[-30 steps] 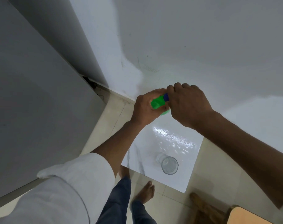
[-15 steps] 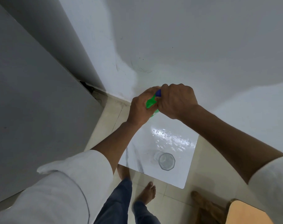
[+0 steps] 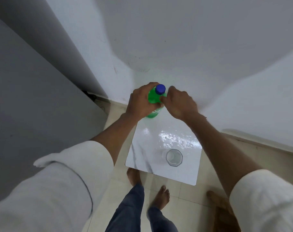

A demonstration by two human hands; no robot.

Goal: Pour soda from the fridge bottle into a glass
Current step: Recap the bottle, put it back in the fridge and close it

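Note:
A green soda bottle (image 3: 153, 97) with a blue cap (image 3: 160, 89) stands near upright over the far end of a small white table (image 3: 189, 173). My left hand (image 3: 140, 102) is wrapped around the bottle's upper body. My right hand (image 3: 179, 102) sits just right of the neck, fingertips touching the green below the cap, and the cap is uncovered. A clear faceted glass (image 3: 174, 157) stands upright and looks empty near the table's front right.
A grey fridge side (image 3: 33, 97) fills the left. White walls (image 3: 175, 39) meet in a corner behind the table. Bare feet (image 3: 160, 196) stand on the tiled floor below the table edge. A wooden stool (image 3: 224, 213) shows at the bottom right.
My right hand, which covered the cap, has slid off to the right, leaving the blue cap exposed. The bottle has come more upright in my left hand.

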